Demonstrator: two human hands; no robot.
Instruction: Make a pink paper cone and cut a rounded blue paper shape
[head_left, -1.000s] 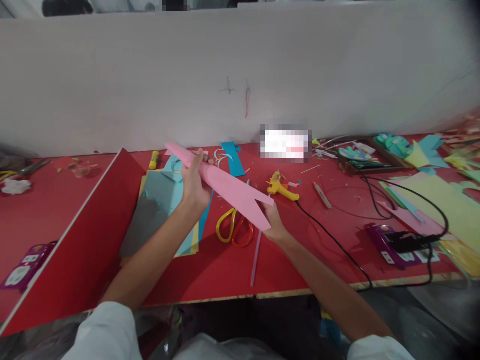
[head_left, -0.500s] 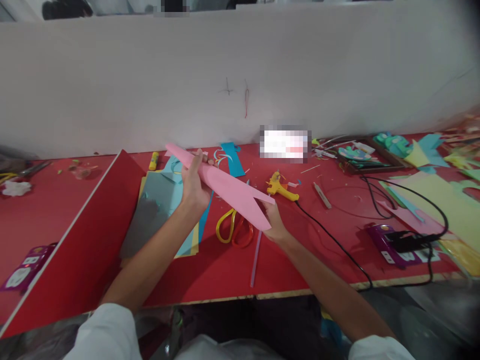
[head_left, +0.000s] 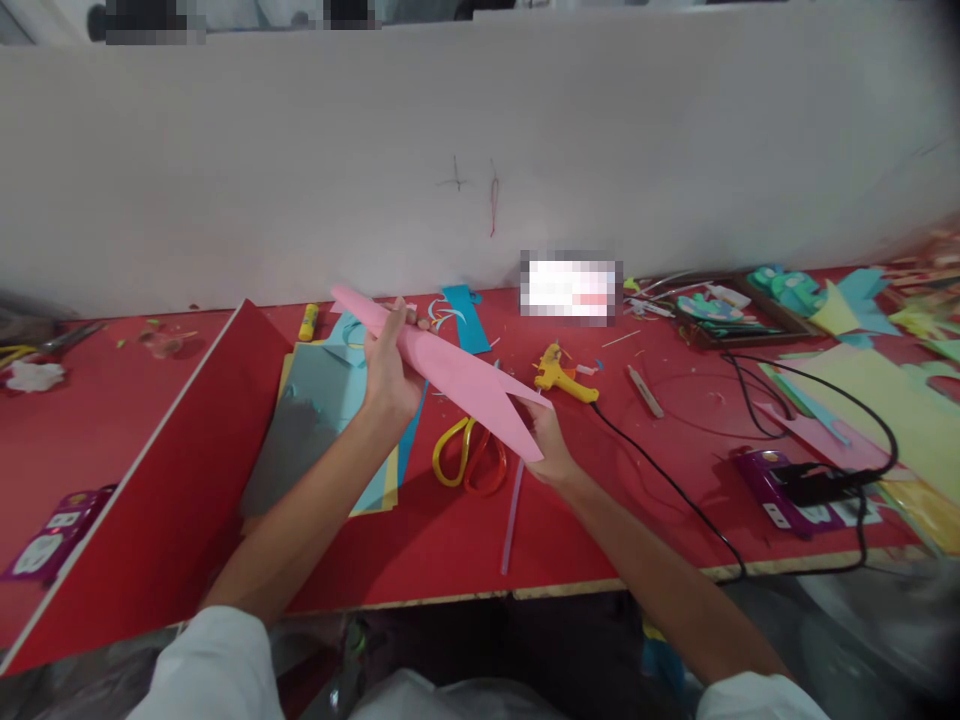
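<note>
Nearest me, the edge of the red bench [head_left: 442, 565] ran across the view, with a pale purple stick [head_left: 511, 525] just in from it, its far end hidden under the pink paper [head_left: 465, 375]. At near right I saw a purple box [head_left: 763, 493] with a black plug on it; at left, a slanting red panel [head_left: 157, 490] stood beside a stack of sheets [head_left: 307, 420]. Scissors [head_left: 466, 456] with one yellow and one red handle lay mid-bench. Over them I had the pink paper raised clear, aslant from far left to near right. My right hand [head_left: 553, 445] kept its grip on the notched near end, fingers mostly hidden behind it; my left hand [head_left: 391, 370] had its grip closed around the farther part. Beyond the right hand lay a yellow glue gun [head_left: 564, 376]. Farther off I made out a yellow tube [head_left: 308, 322] at left, a blue strip [head_left: 466, 318] in the middle and a dark frame [head_left: 739, 341] of cut pieces at right, then the pale wall [head_left: 300, 150].
</note>
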